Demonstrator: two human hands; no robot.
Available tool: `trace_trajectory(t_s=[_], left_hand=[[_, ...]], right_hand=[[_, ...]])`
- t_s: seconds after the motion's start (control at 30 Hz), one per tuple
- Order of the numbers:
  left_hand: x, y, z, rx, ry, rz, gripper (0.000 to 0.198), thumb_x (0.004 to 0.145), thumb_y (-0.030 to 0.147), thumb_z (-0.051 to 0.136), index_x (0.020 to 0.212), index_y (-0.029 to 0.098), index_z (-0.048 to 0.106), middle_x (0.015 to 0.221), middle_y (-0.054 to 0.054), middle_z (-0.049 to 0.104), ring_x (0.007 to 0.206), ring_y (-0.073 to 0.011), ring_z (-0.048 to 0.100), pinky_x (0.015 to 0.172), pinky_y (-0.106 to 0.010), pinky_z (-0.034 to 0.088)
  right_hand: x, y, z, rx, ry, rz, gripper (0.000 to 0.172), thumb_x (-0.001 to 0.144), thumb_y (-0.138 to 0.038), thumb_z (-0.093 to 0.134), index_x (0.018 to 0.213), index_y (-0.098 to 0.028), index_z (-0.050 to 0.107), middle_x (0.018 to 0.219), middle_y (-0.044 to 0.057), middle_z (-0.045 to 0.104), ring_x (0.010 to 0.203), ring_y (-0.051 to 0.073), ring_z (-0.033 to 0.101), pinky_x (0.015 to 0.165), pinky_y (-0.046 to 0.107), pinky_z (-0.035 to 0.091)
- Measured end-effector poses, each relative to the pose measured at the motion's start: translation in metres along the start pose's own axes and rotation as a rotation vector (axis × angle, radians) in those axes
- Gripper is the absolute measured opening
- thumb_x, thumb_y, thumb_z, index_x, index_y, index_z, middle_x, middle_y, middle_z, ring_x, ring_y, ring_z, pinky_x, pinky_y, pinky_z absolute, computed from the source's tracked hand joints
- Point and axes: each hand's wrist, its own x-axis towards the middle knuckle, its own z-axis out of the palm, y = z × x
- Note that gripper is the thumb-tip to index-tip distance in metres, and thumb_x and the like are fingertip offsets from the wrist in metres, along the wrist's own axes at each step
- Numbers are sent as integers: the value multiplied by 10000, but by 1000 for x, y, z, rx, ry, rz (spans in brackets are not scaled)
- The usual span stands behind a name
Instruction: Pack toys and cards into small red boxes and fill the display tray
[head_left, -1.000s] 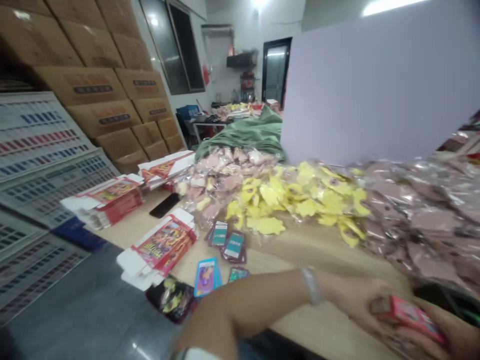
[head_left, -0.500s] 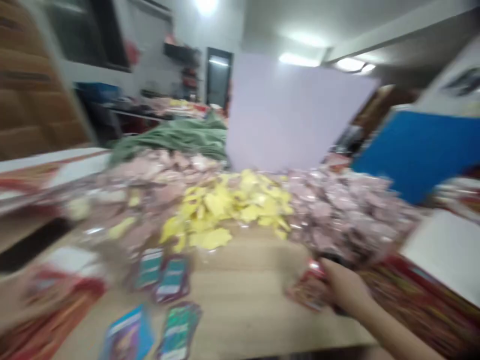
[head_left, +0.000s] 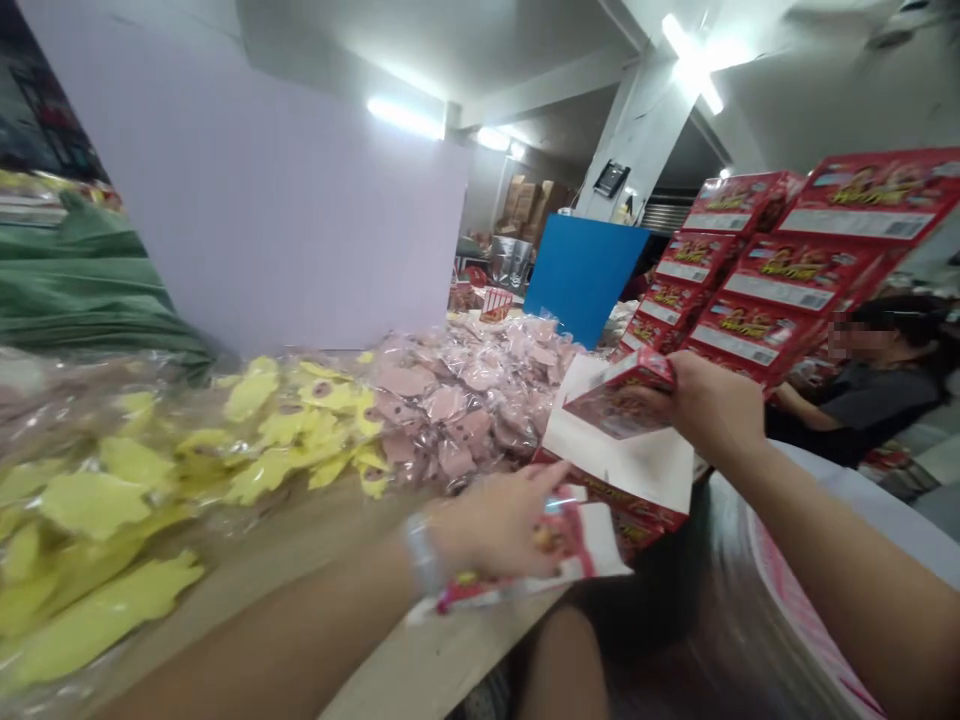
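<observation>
Fingers of our right hand (head_left: 712, 400) wrap closed around a small red printed carton (head_left: 619, 395) with a white flap; our left hand (head_left: 499, 525) lies over a flat red-and-white card blank (head_left: 581, 545), grip unclear, on the pale wooden table (head_left: 420, 650). Assembled red boxes (head_left: 787, 260) stand stacked beyond; this blank remains unfolded.

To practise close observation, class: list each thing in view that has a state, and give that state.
Left hand, touching the card
Right hand, holding the small red box
Small red box, tilted in the hand
Red-and-white card, lying open
White-flapped red box, flap open
Stacked red boxes, closed, piled
Yellow packets, heaped
Pink packets, heaped
</observation>
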Motion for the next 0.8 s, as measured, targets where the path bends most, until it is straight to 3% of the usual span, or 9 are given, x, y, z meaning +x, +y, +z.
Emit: trace_trajectory(t_s=[0.03, 0.1, 0.2, 0.27, 0.4, 0.53, 0.7, 0.8], left_hand=[[36, 3, 12, 19, -21, 13, 965, 594, 385, 701, 1398, 179, 209, 1372, -156, 375, 1047, -309, 550, 835, -351, 452], [90, 1, 31, 49, -64, 31, 1002, 544, 390, 735, 1382, 143, 246, 1312, -184, 431, 1004, -318, 568, 815, -362, 458], [118, -12, 46, 72, -109, 50, 766, 529, 388, 745, 1207, 145, 484, 1059, -112, 592, 834, -263, 613, 739, -323, 474], [118, -21, 46, 83, -153, 77, 662, 525, 410, 741, 1101, 152, 545, 991, -82, 597, 767, -234, 610, 701, -303, 475], [118, -31, 40, 81, -298, 137, 692, 523, 474, 715, 1100, 146, 519, 997, -66, 568, 768, -218, 597, 701, -301, 481], [125, -34, 41, 95, -328, 165, 702, 525, 497, 700, 1093, 130, 511, 989, -79, 556, 729, -219, 590, 661, -317, 495], [119, -29, 33, 69, -347, 169, 865, 549, 539, 670, 1262, 134, 396, 1174, -113, 493, 898, -254, 586, 781, -333, 481], [91, -24, 11, 15, -236, 181, 987, 544, 524, 685, 1356, 144, 271, 1298, -135, 415, 1074, -297, 510, 915, -366, 414]], right_hand=[[9, 4, 12, -24, -20, -70, 483, 802, -629, 383, 774, -175, 545, 646, 87, 616, 573, 227, 555, 458, 269, 176], [21, 1, 40, -27, -44, -190, 429, 834, -565, 390, 802, -170, 553, 695, 89, 632, 603, 218, 564, 463, 273, 177], [34, -12, 83, 4, -44, -280, 413, 846, -528, 403, 876, -150, 569, 766, 103, 640, 664, 221, 566, 488, 281, 224], [42, -17, 104, 23, -40, -314, 456, 833, -552, 414, 908, -132, 576, 814, 118, 636, 747, 236, 559, 538, 291, 277], [52, -17, 129, 47, -37, -386, 552, 788, -613, 442, 1023, -128, 563, 1012, 152, 600, 912, 278, 512, 691, 319, 312], [49, -20, 140, 54, -65, -393, 623, 796, -616, 416, 1201, -146, 477, 988, 142, 618, 836, 281, 529, 680, 332, 293], [54, -20, 138, 71, -65, -393, 667, 788, -640, 401, 1222, -139, 473, 1030, 155, 618, 907, 297, 520, 761, 361, 308], [60, -12, 116, 92, -34, -348, 668, 797, -597, 437, 1290, -148, 404, 1225, 176, 515, 1061, 321, 455, 880, 422, 281]])
